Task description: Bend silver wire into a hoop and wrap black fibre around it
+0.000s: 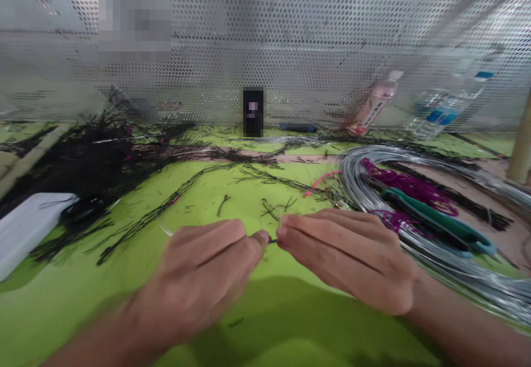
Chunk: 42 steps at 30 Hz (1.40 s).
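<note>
My left hand (211, 270) and my right hand (346, 256) face each other low in the centre, fingertips nearly meeting. Between them shows a short, thin dark strand (272, 240), pinched at both ends by the fingers. It looks like dark wire, though most of it is hidden. A fine pale filament rises beside the fingertips. Just beyond, small dark twisted wire pieces (269, 209) lie on the green surface (203, 190).
A coil of silvery wire (352, 179) lies right, with purple cord (431, 190) and green-handled pliers (435, 218) on it. Dark wire bundles (83, 162) and a white box (31, 229) are left. Two bottles (373, 104) lean against the perforated metal panel (215, 41).
</note>
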Motion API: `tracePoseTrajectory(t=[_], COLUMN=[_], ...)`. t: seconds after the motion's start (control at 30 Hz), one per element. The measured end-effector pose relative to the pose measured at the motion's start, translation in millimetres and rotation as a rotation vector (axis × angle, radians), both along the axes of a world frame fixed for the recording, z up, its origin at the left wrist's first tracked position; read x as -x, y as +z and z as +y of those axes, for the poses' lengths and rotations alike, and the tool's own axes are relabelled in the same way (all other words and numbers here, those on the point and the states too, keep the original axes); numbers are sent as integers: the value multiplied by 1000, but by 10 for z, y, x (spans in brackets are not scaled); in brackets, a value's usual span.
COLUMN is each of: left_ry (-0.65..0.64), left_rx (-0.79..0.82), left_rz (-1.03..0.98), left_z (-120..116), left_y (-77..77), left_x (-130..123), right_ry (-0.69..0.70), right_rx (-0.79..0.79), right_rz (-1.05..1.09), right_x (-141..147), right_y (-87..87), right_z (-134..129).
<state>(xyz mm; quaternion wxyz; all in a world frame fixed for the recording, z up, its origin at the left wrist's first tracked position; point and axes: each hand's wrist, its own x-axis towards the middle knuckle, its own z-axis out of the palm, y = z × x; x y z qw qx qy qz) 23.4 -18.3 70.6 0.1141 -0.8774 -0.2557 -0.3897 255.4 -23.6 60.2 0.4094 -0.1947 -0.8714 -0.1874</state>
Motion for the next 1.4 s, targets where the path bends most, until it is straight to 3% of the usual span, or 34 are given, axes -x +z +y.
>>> tracePoseTrajectory(t=[0.2,0.4,0.47,0.63,0.73,0.87,0.97,1.1,1.17,1.23,1.3,1.4], left_ry=[-28,-63,-31,-16,-26,-27,-30,-23,-35,-48,-44,-26], left_rx=[-67,-25,2,134,163,136,93,27,-7,-24,-13,-10], left_rz=[46,59,72,12,-10,0,21,27,54,71,69,52], left_z=[-6,-16,-10,7,9,15,13,3,6,17,36,66], left_y=[-31,-42,-18,72,89,80,74,41,15,-2,-3,15], left_x=[18,0,-9,17,23,-13,-29,-6,6,11,8,0], right_ry=[-81,35,91,67,64,64,94,117,75,16,-21,-27], right_rx=[289,1008,943,299,132,159,276,666,886,999,892,348], right_rz=[-16,26,18,29,60,162,205,308,330,288,270,262], right_x=[94,66,38,26,50,92,115,147,163,168,155,96], right_y=[72,197,158,-26,-56,-30,-9,65,114,140,127,60], right_z=[2,17,46,83,71,54,50,26,9,0,8,45])
